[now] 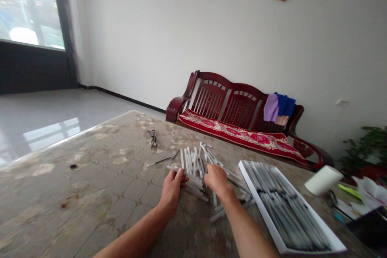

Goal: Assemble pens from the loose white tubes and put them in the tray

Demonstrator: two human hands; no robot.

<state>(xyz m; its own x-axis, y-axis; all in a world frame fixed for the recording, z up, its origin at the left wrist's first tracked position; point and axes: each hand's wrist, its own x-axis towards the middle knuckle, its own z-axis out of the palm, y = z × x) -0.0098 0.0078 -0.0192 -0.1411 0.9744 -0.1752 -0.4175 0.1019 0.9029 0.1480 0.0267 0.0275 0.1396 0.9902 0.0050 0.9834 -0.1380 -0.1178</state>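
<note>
My left hand (pixel 172 187) is closed, thumb against fingers, on a pale slim tube (pixel 173 168) that sticks out to the left past the thumb. My right hand (pixel 216 178) has its fingers curled down at the right side of a heap; its fingertips are hidden, so what they grip cannot be made out. Between and beyond both hands lie several white tubes (pixel 188 159), loosely side by side. Dark-and-clear pen-like sticks (pixel 161 161) lie among and around them. To the right stands a white box (pixel 266 221), filled with rows of grey, dark-tipped pen-like sticks (pixel 290 209).
A patterned tablecloth (pixel 99 193) covers the table. Black-framed glasses (pixel 153 138) lie beyond my left hand, and a small dark object (pixel 73 166) is at far left. A white roll (pixel 323 180) lies right of the box. Behind the table is a red wooden bench (pixel 229 102).
</note>
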